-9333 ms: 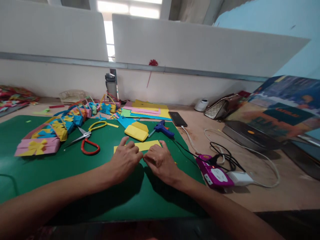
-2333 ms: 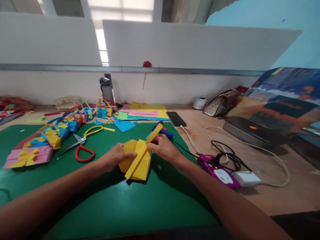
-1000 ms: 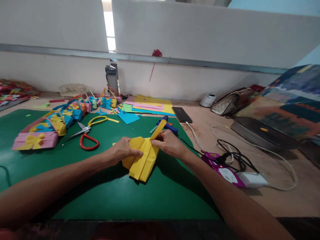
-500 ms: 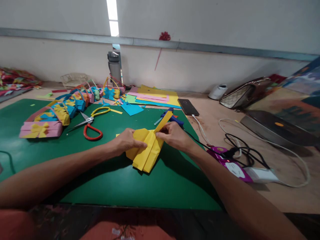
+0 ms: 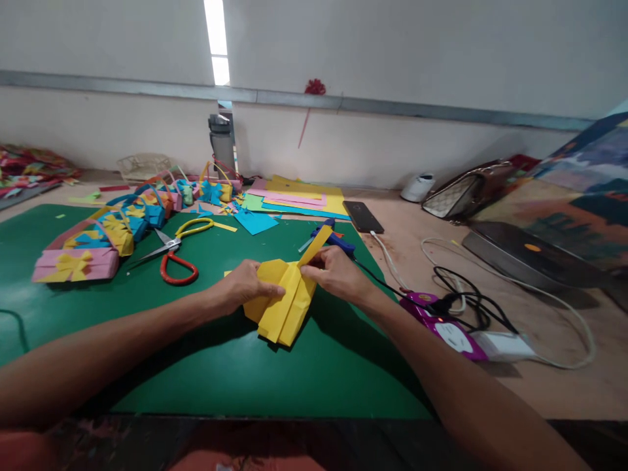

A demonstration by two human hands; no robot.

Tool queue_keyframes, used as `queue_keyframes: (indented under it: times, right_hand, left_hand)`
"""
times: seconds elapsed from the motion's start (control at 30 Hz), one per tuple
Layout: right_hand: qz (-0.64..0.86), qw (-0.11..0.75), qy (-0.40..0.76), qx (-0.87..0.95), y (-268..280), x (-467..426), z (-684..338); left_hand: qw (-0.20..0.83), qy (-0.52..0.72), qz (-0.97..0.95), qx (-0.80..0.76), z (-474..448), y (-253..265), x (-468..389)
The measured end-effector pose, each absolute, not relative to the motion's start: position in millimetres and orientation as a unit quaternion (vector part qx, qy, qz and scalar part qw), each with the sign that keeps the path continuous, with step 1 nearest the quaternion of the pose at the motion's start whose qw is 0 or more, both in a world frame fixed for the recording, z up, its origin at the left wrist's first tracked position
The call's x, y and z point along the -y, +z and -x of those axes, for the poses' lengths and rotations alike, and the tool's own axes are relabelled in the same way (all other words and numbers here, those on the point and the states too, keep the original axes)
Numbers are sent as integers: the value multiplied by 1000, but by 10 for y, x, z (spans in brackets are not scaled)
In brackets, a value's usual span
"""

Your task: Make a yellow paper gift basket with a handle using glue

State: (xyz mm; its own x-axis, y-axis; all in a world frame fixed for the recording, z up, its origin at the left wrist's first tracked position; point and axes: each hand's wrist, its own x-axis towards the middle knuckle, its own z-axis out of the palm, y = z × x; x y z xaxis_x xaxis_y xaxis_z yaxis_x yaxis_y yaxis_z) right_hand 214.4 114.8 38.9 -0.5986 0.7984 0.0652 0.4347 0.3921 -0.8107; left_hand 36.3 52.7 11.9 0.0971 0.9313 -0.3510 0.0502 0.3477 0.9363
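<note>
Between my hands is a folded yellow paper piece (image 5: 289, 307), tilted a little above the green mat (image 5: 196, 373). My left hand (image 5: 246, 286) grips its left side, thumb lying across the front. At the upper right edge, my right hand (image 5: 333, 271) pinches a yellow paper strip (image 5: 316, 244) that sticks up from the folded paper. Whether the strip is joined to the paper I cannot tell. Just behind my right hand lies a blue glue gun (image 5: 338, 242), partly hidden. Scissors (image 5: 174, 245) with one yellow and one red handle rest open on the mat to the left.
Several small paper baskets (image 5: 76, 265) with bows stand in a row at the left. Coloured paper sheets (image 5: 299, 196), a blue paper piece (image 5: 255, 221) and a bottle (image 5: 222, 140) are at the back. On the right are a phone (image 5: 363, 216), a purple power strip (image 5: 441, 327) and tangled cables.
The camera view has shifted slightly, so the scene sits a little lower and farther left. Both hands keep nearly the same hold on the yellow paper.
</note>
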Motion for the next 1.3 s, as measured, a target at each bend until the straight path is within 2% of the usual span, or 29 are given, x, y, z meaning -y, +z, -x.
queue_keyframes:
  times: [0.87,1.3]
  right_hand:
    - [342,223,429,806,396,-1010,-2105]
    - [400,220,485,746,234,-997,-2054]
  left_hand:
    - [674,325,-435,-501,-247,210,-551]
    - [597,361,-490,-522,-317,185,-501]
